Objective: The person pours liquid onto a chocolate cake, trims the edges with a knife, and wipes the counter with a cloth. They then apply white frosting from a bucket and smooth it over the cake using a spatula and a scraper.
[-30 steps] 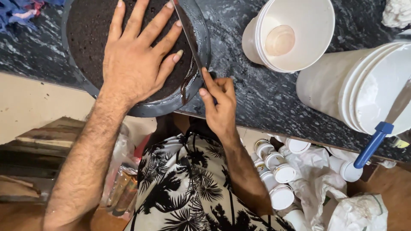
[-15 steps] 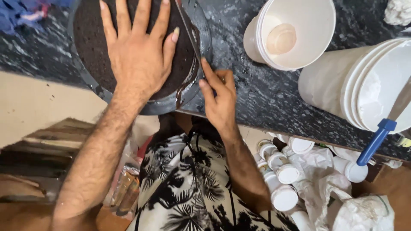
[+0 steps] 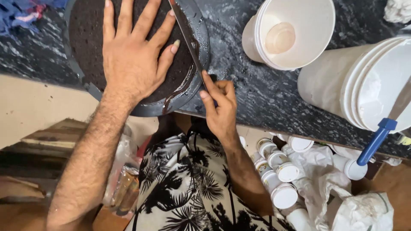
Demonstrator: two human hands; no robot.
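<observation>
Right hand (image 3: 220, 109) grip pinches the knife (image 3: 188, 36) handle; left hand (image 3: 135, 53), fingers spread, presses flat on the dark cake (image 3: 85, 38) in the round pan (image 3: 199, 51) at the surface's near edge. The white bucket (image 3: 299, 30) beside it holds a small cup (image 3: 280, 37).

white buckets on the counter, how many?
2 groups: one open white bucket with a small cup inside, upper middle; a nested stack of white buckets lying at the right edge, exact number in it unclear.

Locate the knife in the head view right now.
The knife is upper centre, its blade running along the right edge of the dark cake on the round grey stand. The right hand grips its handle; the left hand lies flat on the cake.
</observation>
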